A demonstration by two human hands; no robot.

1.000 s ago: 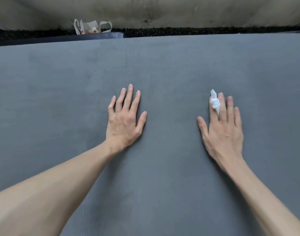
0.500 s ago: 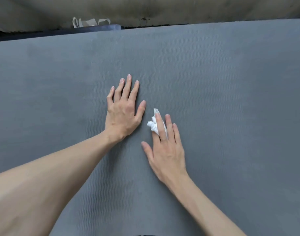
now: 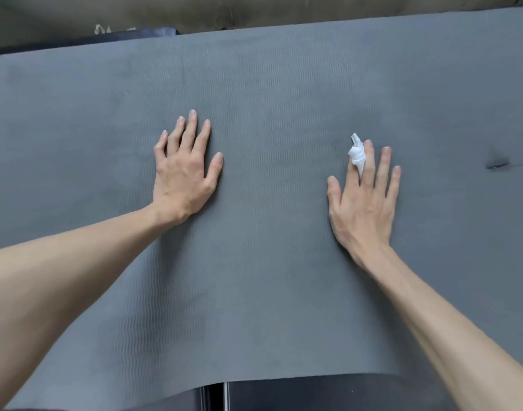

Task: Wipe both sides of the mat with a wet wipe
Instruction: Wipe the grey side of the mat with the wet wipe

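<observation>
**Grey mat, top face under the wipe**

Grey foam fills the view: the mat (image 3: 269, 262) lies flat, its near edge curling over something dark at the bottom. Left hand (image 3: 184, 176) is spread palm-down on it, fingers straight, holding nothing, apparently pinning the mat. Right hand (image 3: 364, 200) is flat too, and the bunched white wet wipe (image 3: 357, 155) sits tucked between its first two fingers, pressed to the surface well right of the left hand. This looks like a wiping pass on the upper side. A dark scuff (image 3: 497, 165) lies further right. Next call: keep pressure, sweep on toward it, then flip the mat for the underside.
</observation>
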